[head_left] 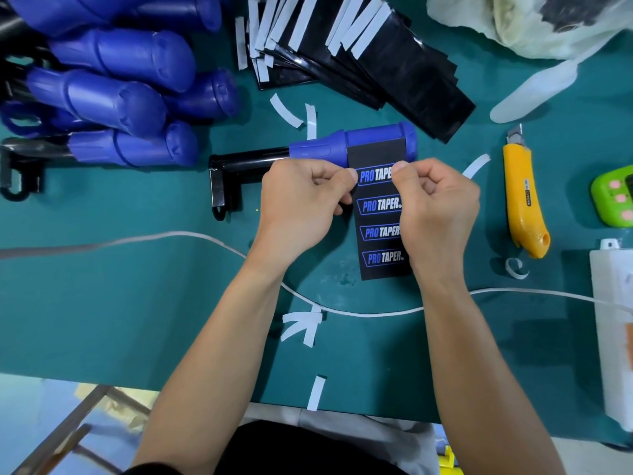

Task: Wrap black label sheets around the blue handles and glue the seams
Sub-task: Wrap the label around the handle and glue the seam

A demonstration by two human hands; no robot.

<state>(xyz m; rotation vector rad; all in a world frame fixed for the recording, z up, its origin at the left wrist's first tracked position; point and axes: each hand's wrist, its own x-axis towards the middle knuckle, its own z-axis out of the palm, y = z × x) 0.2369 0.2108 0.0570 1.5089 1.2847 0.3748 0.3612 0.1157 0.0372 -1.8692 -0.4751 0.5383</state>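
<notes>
A: What are the hands doing?

B: The left hand [301, 200] is curled, its thumb and forefinger pinching the left edge of the black label sheet [382, 231] just on the person's side of the blue handle [373, 140]. The right hand [435, 207] is curled the same way and pinches the sheet's right edge, level with the left.

A: How does the sheet sit against the handle?

B: Its far end lies over the handle's wide grip part, touching it. The rest runs flat from the handle toward the person and shows 4 "PRO TAPER" logos. The 2 thumbs sit at either end of the logo nearest the handle.

A: And the handle itself?

B: It lies on its side on the green mat [137, 303], with a black metal bar [250, 159] sticking out of its left end.

A: What's around it?

B: Left of the handle and further back is a pile of blue handles [113, 97]. Beyond it, to the right, is a fanned stack of black sheets [394, 70] edged with white strips. Right of the handle, well apart, lies a yellow utility knife [524, 200], with a green gadget [616, 197] further right. On the person's side of the handle a white cable [359, 313] crosses the mat beneath both forearms, with loose white strips [301, 327] beside it.
</notes>
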